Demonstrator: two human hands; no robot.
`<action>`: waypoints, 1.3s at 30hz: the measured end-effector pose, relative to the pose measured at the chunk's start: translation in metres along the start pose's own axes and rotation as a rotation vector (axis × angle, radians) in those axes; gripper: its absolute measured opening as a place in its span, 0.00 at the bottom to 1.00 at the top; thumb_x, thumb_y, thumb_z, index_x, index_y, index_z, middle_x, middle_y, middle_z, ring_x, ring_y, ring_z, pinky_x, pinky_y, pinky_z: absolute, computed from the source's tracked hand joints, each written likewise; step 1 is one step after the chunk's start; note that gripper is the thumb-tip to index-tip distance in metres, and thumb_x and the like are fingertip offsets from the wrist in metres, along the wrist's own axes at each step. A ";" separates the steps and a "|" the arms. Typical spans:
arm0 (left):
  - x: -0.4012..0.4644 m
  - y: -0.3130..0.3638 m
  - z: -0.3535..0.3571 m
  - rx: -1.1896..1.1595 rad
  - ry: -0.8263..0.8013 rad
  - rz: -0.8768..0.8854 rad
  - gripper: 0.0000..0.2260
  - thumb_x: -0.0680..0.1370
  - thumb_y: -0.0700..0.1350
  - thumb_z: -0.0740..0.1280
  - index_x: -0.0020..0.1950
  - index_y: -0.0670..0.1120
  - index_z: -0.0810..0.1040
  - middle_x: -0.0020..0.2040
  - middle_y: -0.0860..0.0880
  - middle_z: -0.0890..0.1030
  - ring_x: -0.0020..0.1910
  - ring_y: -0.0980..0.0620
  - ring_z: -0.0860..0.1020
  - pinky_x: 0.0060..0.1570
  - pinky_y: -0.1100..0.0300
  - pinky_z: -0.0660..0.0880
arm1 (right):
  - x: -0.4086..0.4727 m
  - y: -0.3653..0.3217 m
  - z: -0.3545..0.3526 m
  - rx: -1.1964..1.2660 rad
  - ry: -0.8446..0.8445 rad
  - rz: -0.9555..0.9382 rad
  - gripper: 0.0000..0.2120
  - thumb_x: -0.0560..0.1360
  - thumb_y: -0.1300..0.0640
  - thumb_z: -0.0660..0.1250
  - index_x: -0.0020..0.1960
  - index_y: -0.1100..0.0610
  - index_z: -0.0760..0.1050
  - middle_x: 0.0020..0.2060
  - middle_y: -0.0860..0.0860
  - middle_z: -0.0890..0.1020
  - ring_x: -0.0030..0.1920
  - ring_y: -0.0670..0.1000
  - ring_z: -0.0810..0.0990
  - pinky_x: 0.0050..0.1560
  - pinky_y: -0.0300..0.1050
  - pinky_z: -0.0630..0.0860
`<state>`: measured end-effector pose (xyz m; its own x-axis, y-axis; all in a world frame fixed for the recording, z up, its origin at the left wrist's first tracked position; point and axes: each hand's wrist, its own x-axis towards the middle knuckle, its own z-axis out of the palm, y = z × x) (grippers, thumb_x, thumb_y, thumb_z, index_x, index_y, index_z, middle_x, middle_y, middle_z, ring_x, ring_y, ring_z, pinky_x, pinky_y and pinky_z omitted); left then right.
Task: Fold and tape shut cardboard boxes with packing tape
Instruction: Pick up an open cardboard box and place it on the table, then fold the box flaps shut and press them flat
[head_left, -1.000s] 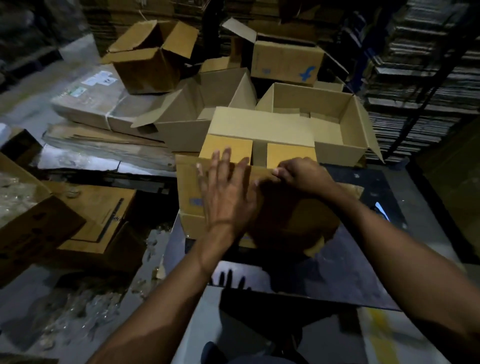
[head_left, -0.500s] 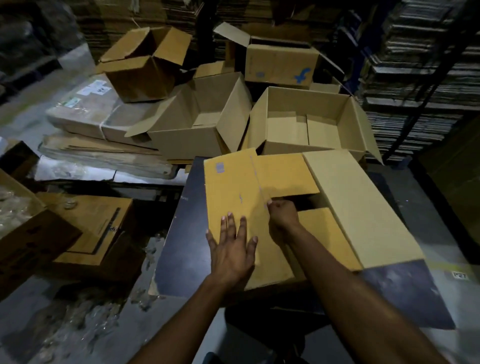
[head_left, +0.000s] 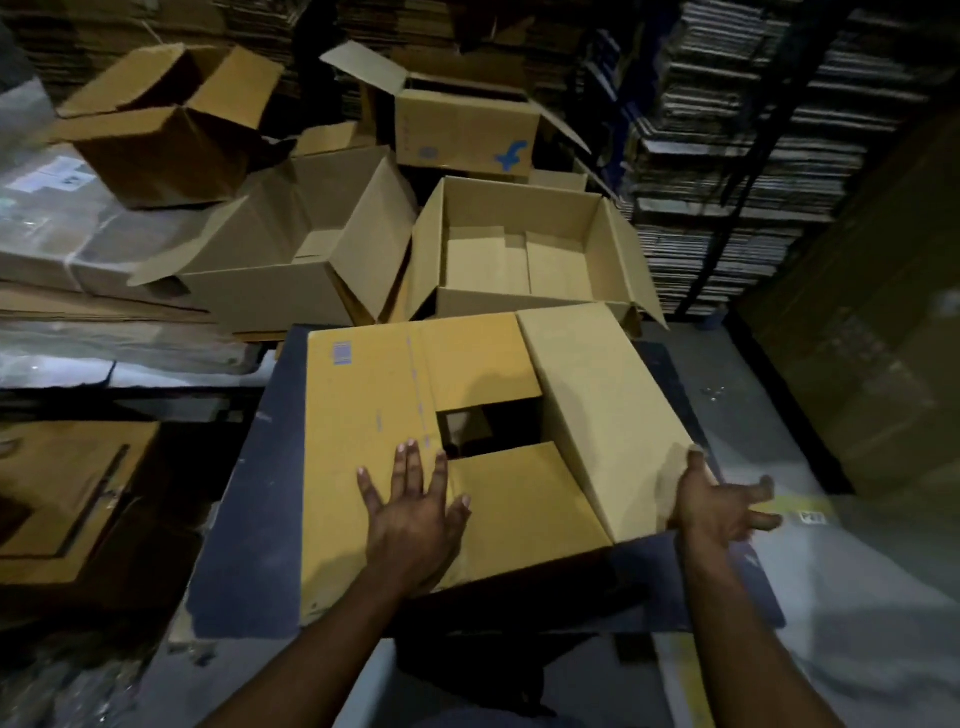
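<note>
A brown cardboard box lies on the dark table with its flaps facing up. The left long flap and both short flaps are folded in, leaving a dark square gap in the middle. The right long flap still slants outward. My left hand presses flat, fingers spread, on the left flap near the front short flap. My right hand is open, palm up, under the near corner of the right flap. No tape is in view.
Several open cardboard boxes are piled behind the table, one with a blue logo. Flat cardboard stacks fill the racks at right. More cartons sit low on the left. A tall dark carton stands right.
The box has been laid with flaps up. My right hand left the middle flaps and moved out to the right long flap's corner. My left hand slid slightly right on the left flap.
</note>
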<state>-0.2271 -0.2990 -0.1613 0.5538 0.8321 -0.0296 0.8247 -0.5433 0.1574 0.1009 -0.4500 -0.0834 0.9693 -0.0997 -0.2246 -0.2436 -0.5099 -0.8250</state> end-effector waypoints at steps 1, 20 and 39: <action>-0.001 -0.001 0.002 0.002 0.016 0.009 0.36 0.87 0.70 0.41 0.90 0.52 0.49 0.90 0.40 0.46 0.89 0.41 0.43 0.77 0.20 0.41 | 0.007 -0.007 -0.004 0.176 -0.007 0.113 0.49 0.72 0.33 0.73 0.84 0.44 0.51 0.82 0.63 0.58 0.78 0.71 0.62 0.78 0.68 0.62; 0.018 0.008 -0.031 -0.493 0.043 -0.183 0.43 0.78 0.81 0.46 0.89 0.62 0.43 0.90 0.51 0.47 0.89 0.50 0.45 0.81 0.28 0.37 | -0.107 0.048 0.025 -0.726 -0.745 -0.918 0.43 0.69 0.16 0.56 0.80 0.32 0.64 0.87 0.50 0.48 0.84 0.60 0.53 0.80 0.61 0.61; 0.039 0.058 0.012 0.072 -0.001 -0.316 0.38 0.83 0.76 0.40 0.90 0.59 0.44 0.89 0.44 0.36 0.88 0.45 0.34 0.75 0.17 0.43 | 0.240 0.045 0.147 -0.858 -0.602 -0.351 0.26 0.69 0.46 0.81 0.58 0.62 0.81 0.49 0.60 0.85 0.52 0.62 0.85 0.46 0.50 0.78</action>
<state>-0.1559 -0.2997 -0.1656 0.2688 0.9609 -0.0667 0.9619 -0.2643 0.0698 0.3181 -0.3718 -0.2507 0.7490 0.4803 -0.4564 0.3714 -0.8748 -0.3112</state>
